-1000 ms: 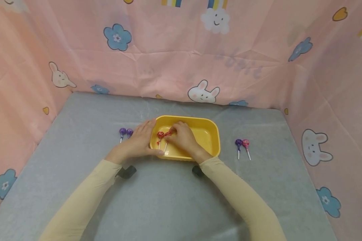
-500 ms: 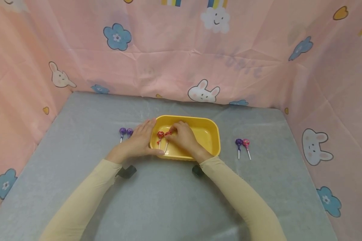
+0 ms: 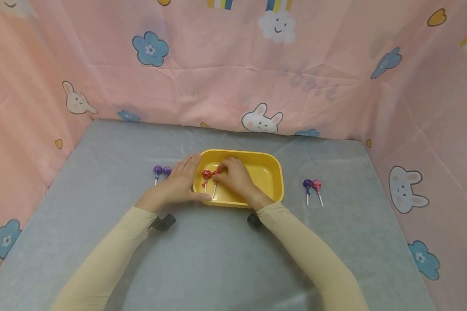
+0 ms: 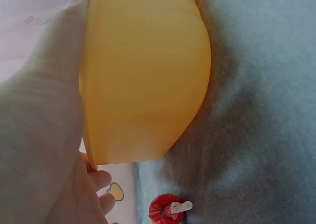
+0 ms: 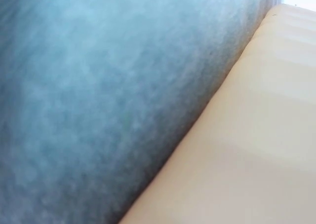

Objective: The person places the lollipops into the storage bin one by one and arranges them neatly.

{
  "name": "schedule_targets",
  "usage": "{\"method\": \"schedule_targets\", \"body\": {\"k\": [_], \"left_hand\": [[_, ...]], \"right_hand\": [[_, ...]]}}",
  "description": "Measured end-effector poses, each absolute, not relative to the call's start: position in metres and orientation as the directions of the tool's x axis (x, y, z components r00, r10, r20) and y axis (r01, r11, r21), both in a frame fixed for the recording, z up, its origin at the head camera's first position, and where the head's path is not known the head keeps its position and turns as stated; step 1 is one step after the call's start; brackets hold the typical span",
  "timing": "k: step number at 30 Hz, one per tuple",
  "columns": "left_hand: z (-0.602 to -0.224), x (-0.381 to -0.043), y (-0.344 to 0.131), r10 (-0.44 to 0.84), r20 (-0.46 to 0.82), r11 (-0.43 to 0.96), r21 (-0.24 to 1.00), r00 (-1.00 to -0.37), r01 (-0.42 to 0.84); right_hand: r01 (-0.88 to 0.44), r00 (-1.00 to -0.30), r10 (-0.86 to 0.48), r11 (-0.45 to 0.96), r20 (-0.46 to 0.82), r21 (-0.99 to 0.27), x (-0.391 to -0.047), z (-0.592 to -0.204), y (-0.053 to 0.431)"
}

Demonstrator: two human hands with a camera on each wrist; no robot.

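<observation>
A yellow rectangular box (image 3: pixel 262 201) stands at mid-table. My left hand (image 3: pixel 175 183) rests along its left rim, fingers extended and thumb reaching over the near corner; the left wrist view has the box's outer wall (image 4: pixel 143 76) close by. Inside, at the left end, lies a red-wrapped lollipop (image 3: pixel 206 173), its white stick toward me. Just right of it my right hand (image 3: pixel 236 176) reaches in and pinches a second red lollipop (image 3: pixel 215 188) near its head, which the fingers partly cover. The right wrist view holds only grey cloth and the box's outer wall (image 5: pixel 247 150).
Two purple lollipops (image 3: pixel 157 170) lie left of the box, partly behind my left hand. A dark purple lollipop (image 3: pixel 308 184) and a pink lollipop (image 3: pixel 317 185) lie to the right. One red lollipop (image 4: pixel 167 209) shows on the grey cloth in the left wrist view. Pink printed curtain surrounds the table.
Almost nothing differs. Both hands keep their places at the box, the right fingers shifting only very slightly around the head of the red lollipop.
</observation>
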State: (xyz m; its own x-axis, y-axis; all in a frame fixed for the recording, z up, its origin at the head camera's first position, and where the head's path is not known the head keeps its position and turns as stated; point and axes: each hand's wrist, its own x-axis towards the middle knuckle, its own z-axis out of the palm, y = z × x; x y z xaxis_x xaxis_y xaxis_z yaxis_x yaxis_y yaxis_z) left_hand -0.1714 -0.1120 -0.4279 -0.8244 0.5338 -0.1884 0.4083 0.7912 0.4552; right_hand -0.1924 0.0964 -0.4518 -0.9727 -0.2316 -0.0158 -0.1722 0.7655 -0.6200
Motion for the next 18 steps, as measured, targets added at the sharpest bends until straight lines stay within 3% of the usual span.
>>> {"method": "schedule_targets", "body": {"k": [18], "left_hand": [[-0.4256,-0.1701,-0.1113,0.53,-0.188,0.791,0.461,-0.827,0.403]], "right_hand": [[-0.111,-0.978,-0.2,0.738,-0.059,-0.665,-0.1922,-0.4489,0.0975]]}}
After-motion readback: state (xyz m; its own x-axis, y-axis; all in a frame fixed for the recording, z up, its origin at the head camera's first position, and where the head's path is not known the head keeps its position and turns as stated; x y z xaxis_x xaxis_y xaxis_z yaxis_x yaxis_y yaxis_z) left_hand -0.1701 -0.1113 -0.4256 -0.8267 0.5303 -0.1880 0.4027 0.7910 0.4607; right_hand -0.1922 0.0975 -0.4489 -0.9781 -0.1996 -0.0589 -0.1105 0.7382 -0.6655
